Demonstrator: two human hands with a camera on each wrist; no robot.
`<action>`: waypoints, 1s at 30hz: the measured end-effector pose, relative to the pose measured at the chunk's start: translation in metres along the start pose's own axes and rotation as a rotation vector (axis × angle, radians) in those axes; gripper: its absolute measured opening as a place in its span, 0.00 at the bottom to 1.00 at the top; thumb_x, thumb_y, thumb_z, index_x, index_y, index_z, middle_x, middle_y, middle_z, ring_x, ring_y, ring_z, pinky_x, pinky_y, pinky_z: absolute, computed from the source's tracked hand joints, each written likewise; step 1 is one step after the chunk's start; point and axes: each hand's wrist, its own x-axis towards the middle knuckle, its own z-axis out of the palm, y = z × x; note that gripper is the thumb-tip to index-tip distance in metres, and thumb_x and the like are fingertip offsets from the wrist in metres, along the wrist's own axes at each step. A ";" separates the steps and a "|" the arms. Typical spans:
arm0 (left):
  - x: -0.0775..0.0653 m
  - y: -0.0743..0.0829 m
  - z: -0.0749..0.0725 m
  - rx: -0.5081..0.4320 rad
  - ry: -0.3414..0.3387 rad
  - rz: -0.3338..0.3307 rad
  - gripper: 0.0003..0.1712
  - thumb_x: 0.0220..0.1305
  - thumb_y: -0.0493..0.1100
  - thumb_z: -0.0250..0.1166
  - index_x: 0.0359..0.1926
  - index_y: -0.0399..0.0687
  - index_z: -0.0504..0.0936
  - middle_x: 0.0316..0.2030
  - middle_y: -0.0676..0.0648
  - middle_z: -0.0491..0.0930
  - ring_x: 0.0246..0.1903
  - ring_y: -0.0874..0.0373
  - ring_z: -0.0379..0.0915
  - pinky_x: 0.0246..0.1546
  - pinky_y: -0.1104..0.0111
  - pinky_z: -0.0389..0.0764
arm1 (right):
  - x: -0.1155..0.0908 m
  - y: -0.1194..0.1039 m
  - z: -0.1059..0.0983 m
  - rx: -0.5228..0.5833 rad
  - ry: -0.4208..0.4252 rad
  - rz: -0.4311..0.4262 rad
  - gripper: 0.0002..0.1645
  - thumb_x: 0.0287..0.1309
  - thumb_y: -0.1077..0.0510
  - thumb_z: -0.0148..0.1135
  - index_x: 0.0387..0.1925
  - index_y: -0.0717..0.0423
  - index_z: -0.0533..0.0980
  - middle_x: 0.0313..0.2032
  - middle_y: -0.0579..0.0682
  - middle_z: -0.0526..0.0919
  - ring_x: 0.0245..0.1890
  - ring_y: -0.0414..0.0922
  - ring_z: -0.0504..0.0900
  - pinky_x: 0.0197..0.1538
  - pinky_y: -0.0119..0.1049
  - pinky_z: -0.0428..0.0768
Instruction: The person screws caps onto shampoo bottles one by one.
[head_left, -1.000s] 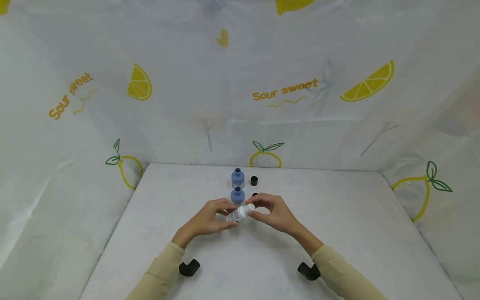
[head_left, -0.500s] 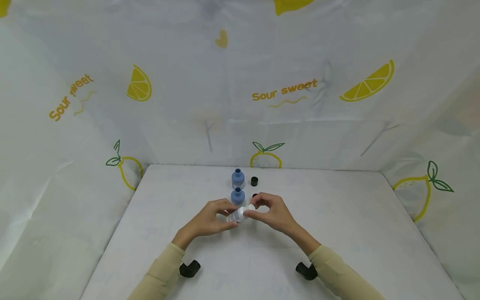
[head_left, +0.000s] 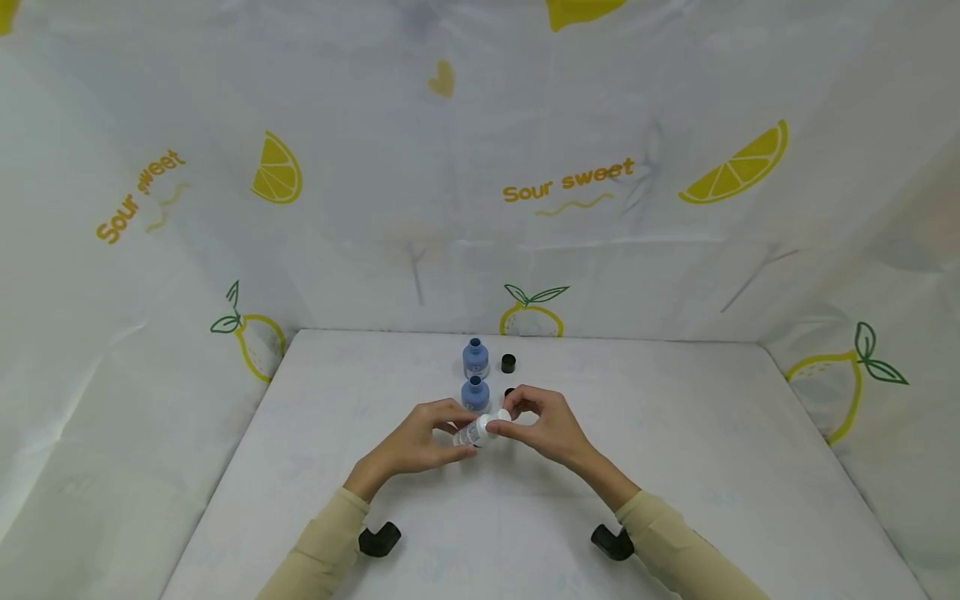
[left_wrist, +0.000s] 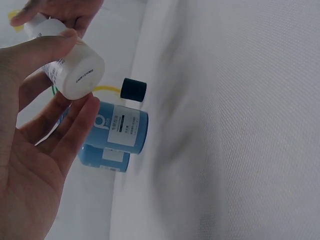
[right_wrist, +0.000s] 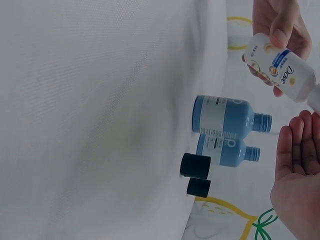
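A small white Dove bottle [right_wrist: 282, 67] with a printed label is held tilted above the table, its capped end up and to the right in the head view. My left hand [head_left: 423, 437] grips the bottle's body near the base, thumb on one side and fingers on the other. My right hand [head_left: 551, 427] pinches the white cap [right_wrist: 315, 99] between thumb and fingers. Just behind the hands stand two uncapped blue bottles, a nearer one [head_left: 475, 394] and a farther one [head_left: 476, 360]. In the left wrist view the white bottle's base faces the camera.
Two black screw caps, one by the far bottle [head_left: 508, 363] and one partly hidden behind the right hand [right_wrist: 195, 165], sit right of the blue bottles. Black bent pieces show beside the left sleeve [head_left: 380, 540] and right sleeve [head_left: 612, 542]. A lemon-print curtain [head_left: 480, 167] surrounds the white table [head_left: 675, 433].
My right thumb has shifted left across the white cap, and the right forearm has moved slightly left. The left hand keeps its grip on the bottle.
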 end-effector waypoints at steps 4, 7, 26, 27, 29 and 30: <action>-0.001 0.000 0.000 0.002 0.001 0.000 0.26 0.66 0.43 0.79 0.63 0.44 0.87 0.50 0.49 0.88 0.49 0.60 0.87 0.56 0.69 0.92 | 0.000 0.001 0.000 0.004 -0.008 0.005 0.14 0.58 0.57 0.83 0.38 0.52 0.82 0.36 0.47 0.85 0.39 0.36 0.84 0.46 0.32 0.84; -0.001 0.000 -0.001 0.008 0.002 -0.002 0.26 0.66 0.43 0.79 0.64 0.44 0.87 0.51 0.49 0.88 0.49 0.60 0.87 0.56 0.70 0.92 | 0.000 0.003 -0.002 0.010 -0.020 0.013 0.14 0.58 0.56 0.83 0.40 0.52 0.83 0.37 0.47 0.85 0.39 0.35 0.85 0.47 0.35 0.86; -0.003 -0.002 -0.001 0.003 0.001 0.007 0.26 0.66 0.45 0.79 0.64 0.45 0.87 0.50 0.49 0.88 0.48 0.60 0.86 0.55 0.69 0.92 | 0.004 0.007 -0.021 0.267 -0.277 -0.149 0.21 0.67 0.73 0.69 0.61 0.69 0.81 0.62 0.73 0.84 0.64 0.33 0.84 0.73 0.35 0.84; -0.003 -0.002 -0.001 0.004 0.000 0.009 0.26 0.66 0.45 0.79 0.64 0.45 0.87 0.50 0.49 0.88 0.48 0.60 0.86 0.55 0.70 0.92 | 0.004 0.007 -0.021 0.265 -0.278 -0.150 0.20 0.67 0.73 0.69 0.60 0.69 0.82 0.61 0.72 0.85 0.63 0.32 0.85 0.73 0.39 0.85; -0.003 -0.002 -0.001 0.006 0.000 0.011 0.26 0.66 0.45 0.79 0.64 0.45 0.87 0.50 0.49 0.88 0.48 0.60 0.86 0.54 0.70 0.92 | 0.004 0.007 -0.021 0.256 -0.277 -0.154 0.19 0.67 0.73 0.69 0.58 0.67 0.83 0.59 0.70 0.86 0.61 0.34 0.86 0.71 0.47 0.86; -0.003 -0.002 -0.001 0.007 0.000 0.011 0.26 0.66 0.44 0.79 0.64 0.45 0.87 0.50 0.49 0.88 0.48 0.60 0.86 0.54 0.70 0.92 | 0.004 0.008 -0.021 0.250 -0.275 -0.156 0.19 0.67 0.73 0.69 0.58 0.66 0.84 0.58 0.69 0.87 0.60 0.34 0.86 0.71 0.50 0.87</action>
